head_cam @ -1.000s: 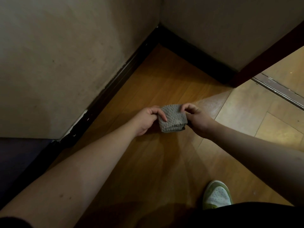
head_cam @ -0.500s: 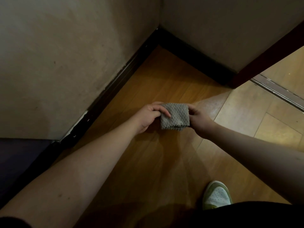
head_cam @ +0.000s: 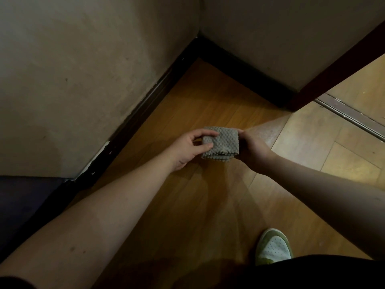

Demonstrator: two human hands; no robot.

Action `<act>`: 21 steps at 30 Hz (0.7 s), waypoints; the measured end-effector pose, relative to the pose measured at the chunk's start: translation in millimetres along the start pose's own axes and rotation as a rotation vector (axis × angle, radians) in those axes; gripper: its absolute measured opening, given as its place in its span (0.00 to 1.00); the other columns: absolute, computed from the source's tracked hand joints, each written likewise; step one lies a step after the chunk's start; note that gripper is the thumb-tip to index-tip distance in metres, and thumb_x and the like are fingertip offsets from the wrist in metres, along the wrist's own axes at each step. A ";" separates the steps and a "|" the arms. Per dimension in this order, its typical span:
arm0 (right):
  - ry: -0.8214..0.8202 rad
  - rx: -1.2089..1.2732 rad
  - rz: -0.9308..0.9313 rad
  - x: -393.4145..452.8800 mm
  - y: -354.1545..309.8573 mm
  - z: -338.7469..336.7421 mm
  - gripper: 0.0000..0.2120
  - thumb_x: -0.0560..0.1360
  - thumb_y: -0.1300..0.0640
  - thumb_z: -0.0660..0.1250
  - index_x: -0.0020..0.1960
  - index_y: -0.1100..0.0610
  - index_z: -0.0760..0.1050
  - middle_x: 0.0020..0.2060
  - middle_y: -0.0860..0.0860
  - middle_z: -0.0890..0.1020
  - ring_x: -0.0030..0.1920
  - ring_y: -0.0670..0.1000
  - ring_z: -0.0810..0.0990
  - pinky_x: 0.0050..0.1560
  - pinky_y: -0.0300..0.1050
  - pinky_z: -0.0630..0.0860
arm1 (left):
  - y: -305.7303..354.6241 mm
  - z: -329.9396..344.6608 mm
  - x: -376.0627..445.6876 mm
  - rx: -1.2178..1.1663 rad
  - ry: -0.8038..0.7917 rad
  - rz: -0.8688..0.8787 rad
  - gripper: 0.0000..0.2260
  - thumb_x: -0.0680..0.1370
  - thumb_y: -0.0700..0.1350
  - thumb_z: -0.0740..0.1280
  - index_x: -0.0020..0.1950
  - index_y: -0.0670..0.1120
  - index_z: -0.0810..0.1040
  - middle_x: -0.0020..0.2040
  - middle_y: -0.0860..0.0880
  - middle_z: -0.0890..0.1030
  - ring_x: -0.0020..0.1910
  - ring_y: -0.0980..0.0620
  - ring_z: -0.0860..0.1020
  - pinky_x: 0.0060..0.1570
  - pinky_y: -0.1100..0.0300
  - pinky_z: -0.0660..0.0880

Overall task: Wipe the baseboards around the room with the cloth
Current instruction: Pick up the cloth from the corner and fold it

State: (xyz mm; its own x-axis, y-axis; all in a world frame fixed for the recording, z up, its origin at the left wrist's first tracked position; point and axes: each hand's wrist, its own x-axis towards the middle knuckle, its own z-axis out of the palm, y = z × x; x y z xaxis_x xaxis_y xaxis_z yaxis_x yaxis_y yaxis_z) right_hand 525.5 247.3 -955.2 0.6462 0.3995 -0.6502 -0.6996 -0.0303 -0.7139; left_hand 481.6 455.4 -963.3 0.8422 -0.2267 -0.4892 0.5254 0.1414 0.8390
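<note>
A folded grey cloth (head_cam: 224, 142) with a bumpy weave is held in the air above the wooden floor, between both hands. My left hand (head_cam: 187, 149) pinches its left edge between thumb and fingers. My right hand (head_cam: 253, 150) grips its right edge, fingers curled behind it. A dark baseboard (head_cam: 145, 105) runs along the left wall into the corner. A second dark baseboard (head_cam: 245, 74) runs along the far wall to a door frame. Both hands are well clear of the baseboards.
A dark red door frame (head_cam: 337, 65) stands at the right, with a metal threshold strip (head_cam: 350, 115) beyond it. My shoe (head_cam: 273, 247) rests on the wooden floor (head_cam: 187, 215) at the lower right. Chipped white patches mark the left baseboard near a dark surface (head_cam: 23, 197).
The cloth has been folded flatter and wider between my hands. My left thumb and fingers have shifted round its left edge. Both hands stay at about the same spot.
</note>
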 end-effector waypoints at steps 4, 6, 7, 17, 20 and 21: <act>-0.064 -0.009 0.020 3.2 6.5 -0.8 0.25 0.80 0.45 0.61 0.75 0.48 0.64 0.65 0.56 0.76 0.60 0.56 0.80 0.60 0.52 0.78 | 0.5 -0.6 -1.7 0.125 -0.044 0.033 0.20 0.75 0.38 0.73 0.56 0.63 0.82 0.68 0.51 0.73 0.68 0.50 0.74 0.63 0.49 0.76; -0.037 -0.060 -0.019 4.7 7.1 3.7 0.29 0.78 0.54 0.67 0.75 0.43 0.61 0.62 0.56 0.76 0.56 0.55 0.82 0.56 0.51 0.80 | 0.4 -1.8 -0.9 0.122 -0.059 0.023 0.23 0.73 0.39 0.75 0.60 0.63 0.80 0.68 0.55 0.73 0.68 0.51 0.73 0.64 0.49 0.75; 0.000 -0.074 -0.045 6.0 7.0 5.9 0.31 0.77 0.55 0.69 0.75 0.41 0.60 0.61 0.56 0.76 0.55 0.56 0.83 0.54 0.51 0.81 | 0.6 -2.4 0.1 0.117 -0.063 0.013 0.25 0.71 0.41 0.77 0.62 0.63 0.79 0.68 0.55 0.73 0.68 0.51 0.73 0.65 0.48 0.75; -0.044 -0.706 -0.203 6.0 4.9 -0.2 0.48 0.60 0.44 0.78 0.76 0.49 0.61 0.71 0.49 0.65 0.68 0.50 0.70 0.65 0.49 0.75 | 6.8 -7.3 1.7 0.271 0.024 0.012 0.30 0.72 0.34 0.74 0.68 0.58 0.74 0.69 0.52 0.73 0.68 0.53 0.72 0.64 0.54 0.75; 0.057 -0.930 -0.270 6.5 7.6 2.4 0.48 0.62 0.44 0.79 0.76 0.53 0.62 0.68 0.48 0.70 0.67 0.47 0.70 0.66 0.44 0.72 | 9.9 -4.4 3.0 0.307 0.015 0.019 0.32 0.72 0.35 0.75 0.71 0.57 0.71 0.69 0.51 0.73 0.67 0.53 0.73 0.64 0.53 0.75; 0.106 -0.934 -0.287 6.0 7.5 4.7 0.45 0.64 0.46 0.79 0.75 0.54 0.64 0.65 0.47 0.73 0.63 0.45 0.72 0.62 0.38 0.73 | 11.1 -4.4 3.2 0.338 0.014 0.016 0.33 0.72 0.35 0.75 0.72 0.57 0.70 0.70 0.50 0.73 0.68 0.53 0.73 0.64 0.53 0.76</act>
State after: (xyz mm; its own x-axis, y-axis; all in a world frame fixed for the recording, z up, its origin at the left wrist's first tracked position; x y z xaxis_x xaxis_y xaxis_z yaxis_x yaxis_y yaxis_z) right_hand 522.7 253.7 -963.2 0.8101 0.4220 -0.4071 -0.0188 -0.6752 -0.7374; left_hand 490.7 460.5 -956.6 0.8527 -0.2133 -0.4769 0.4447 -0.1830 0.8768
